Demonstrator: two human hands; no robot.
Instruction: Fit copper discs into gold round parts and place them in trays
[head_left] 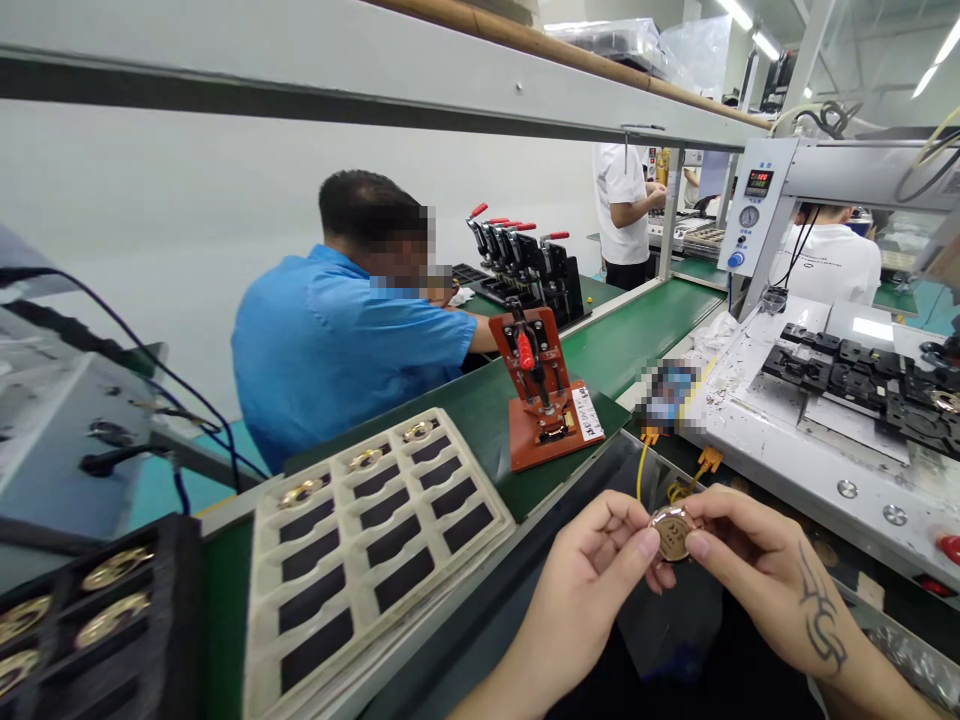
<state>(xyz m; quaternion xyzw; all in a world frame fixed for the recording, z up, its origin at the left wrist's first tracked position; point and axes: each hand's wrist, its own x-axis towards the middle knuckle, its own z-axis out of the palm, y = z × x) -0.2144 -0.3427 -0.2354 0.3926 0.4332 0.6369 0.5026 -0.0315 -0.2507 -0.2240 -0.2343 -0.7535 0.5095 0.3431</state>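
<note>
A round gold watch case [673, 533] is held up in front of me, its marked back turned toward my eyes. My left hand [600, 565] pinches its left rim between thumb and fingers. On the opposite rim, the thumb and fingers of my right hand [739, 550] grip it too. The far side of the case is hidden. To the left, a cream tray [379, 610] has gold watch parts [366, 458] in its back row, and its other pockets show dark bottoms. Beyond my hands stands a red-brown toggle clamp press [544, 400].
A black foam tray [176, 620] with gold rings lies at far left. On the right is a white heated press machine [810, 450] with black fixtures and yellow cables [679, 490]. A co-worker in blue [352, 350] sits across the green bench [630, 335], near several black clamps [521, 260].
</note>
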